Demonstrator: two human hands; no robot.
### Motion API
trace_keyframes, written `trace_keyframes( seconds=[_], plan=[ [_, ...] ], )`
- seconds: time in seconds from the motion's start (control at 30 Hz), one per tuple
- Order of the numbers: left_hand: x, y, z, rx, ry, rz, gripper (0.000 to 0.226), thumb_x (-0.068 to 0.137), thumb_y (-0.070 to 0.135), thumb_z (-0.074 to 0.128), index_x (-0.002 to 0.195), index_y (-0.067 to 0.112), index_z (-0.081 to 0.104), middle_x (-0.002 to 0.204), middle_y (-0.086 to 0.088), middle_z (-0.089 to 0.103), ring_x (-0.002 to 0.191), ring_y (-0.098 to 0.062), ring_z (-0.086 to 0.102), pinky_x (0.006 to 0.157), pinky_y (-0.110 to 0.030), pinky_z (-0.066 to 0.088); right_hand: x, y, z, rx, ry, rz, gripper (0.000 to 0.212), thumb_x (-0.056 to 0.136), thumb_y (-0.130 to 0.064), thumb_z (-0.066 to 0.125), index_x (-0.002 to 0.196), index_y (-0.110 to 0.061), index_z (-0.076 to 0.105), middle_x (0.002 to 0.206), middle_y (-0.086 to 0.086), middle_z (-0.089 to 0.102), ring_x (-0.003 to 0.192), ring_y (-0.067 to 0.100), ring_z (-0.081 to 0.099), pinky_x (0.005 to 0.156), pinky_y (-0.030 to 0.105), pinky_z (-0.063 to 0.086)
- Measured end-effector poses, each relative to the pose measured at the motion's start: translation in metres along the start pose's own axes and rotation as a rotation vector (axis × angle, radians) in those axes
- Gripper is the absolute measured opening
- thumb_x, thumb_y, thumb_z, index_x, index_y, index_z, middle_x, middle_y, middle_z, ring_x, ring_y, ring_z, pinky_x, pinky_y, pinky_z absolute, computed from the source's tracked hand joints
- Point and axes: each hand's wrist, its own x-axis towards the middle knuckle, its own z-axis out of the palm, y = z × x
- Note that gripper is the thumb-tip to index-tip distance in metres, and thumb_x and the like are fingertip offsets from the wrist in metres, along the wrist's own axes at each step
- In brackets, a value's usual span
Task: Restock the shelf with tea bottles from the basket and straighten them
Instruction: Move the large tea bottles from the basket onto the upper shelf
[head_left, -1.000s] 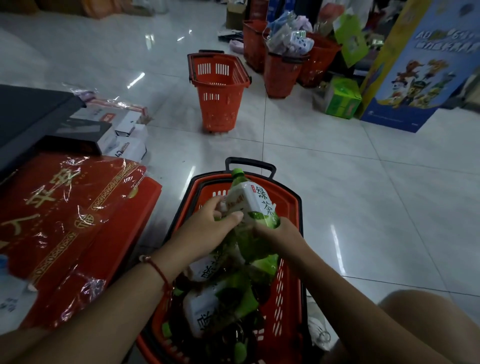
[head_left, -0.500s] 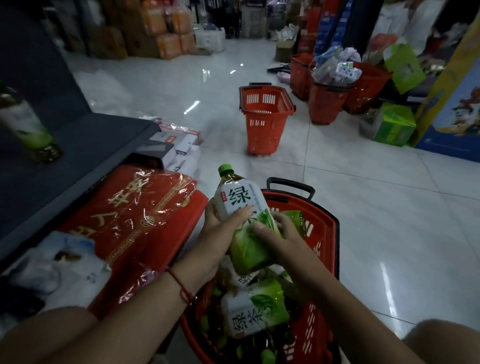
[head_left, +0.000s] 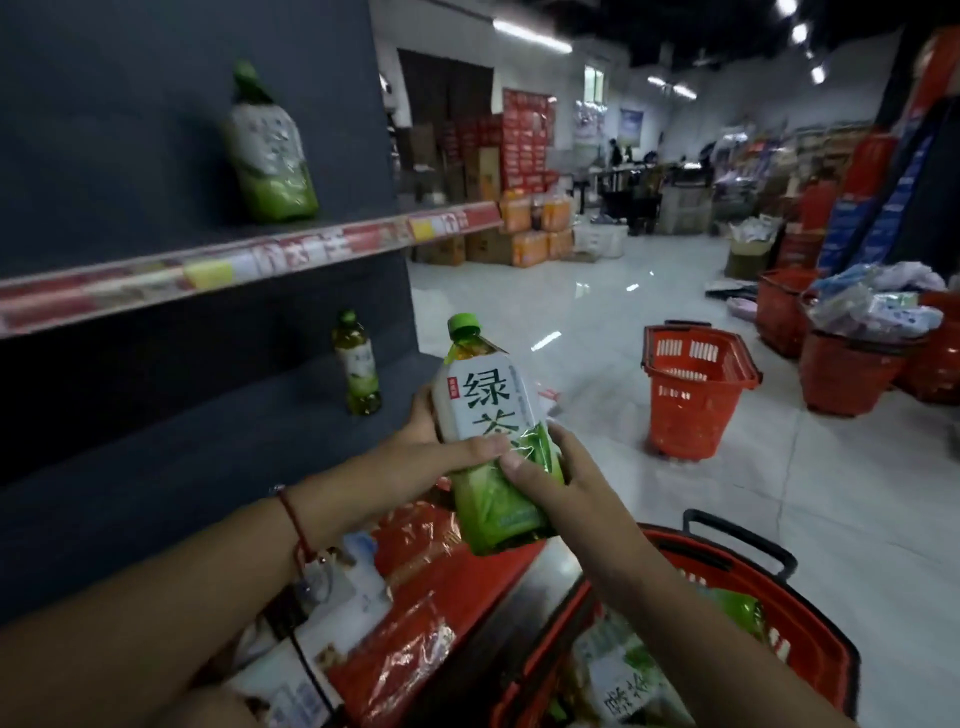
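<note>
Fingers (head_left: 483, 447) of both my hands wrap the green-capped plastic tea bottle (head_left: 488, 415) — left hand (head_left: 415, 447), right hand (head_left: 545, 478). It's upright, above the red plastic basket (head_left: 810, 654).

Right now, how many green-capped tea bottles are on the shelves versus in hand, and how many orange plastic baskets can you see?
Green-capped tea bottles standing on the dark shelves: 2 (upper shelf, lower shelf)
Green-capped tea bottle held in both hands: 1
Orange plastic baskets: 4 (near, mid-floor, two far right)
Total: 7
More bottles lie in the near basket, too hidden to count.
</note>
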Motion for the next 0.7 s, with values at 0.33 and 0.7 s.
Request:
trace_keyframes(
  seconds=[0.33,0.7],
  plan=[
    [-0.032,0.102,-0.127,0.113,0.340,0.279,0.071,0.067,0.023,0.084,0.120,0.046,0.042,0.108,0.015,0.069,0.095,0.000,0.067,0.066,-0.013,0.054,0.086,-0.095,0.112,-0.051,-0.338,-0.238,0.037,0.096,-0.023,0.060,0.133,-0.025,0.056,0.119,0.001,0.071,0.108,0.018,0.070,0.086,0.032,0.058],
    [0.003,0.150,-0.260,0.257,0.501,0.399,0.068,0.071,0.020,0.082,0.124,0.039,0.042,0.107,0.017,0.065,0.087,0.010,0.064,0.063,-0.009,0.052,0.205,-0.149,0.217,-0.213,-0.430,-0.334,0.038,0.099,-0.030,0.059,0.136,-0.027,0.054,0.125,-0.002,0.069,0.113,0.015,0.067,0.100,0.040,0.053]
  ],
)
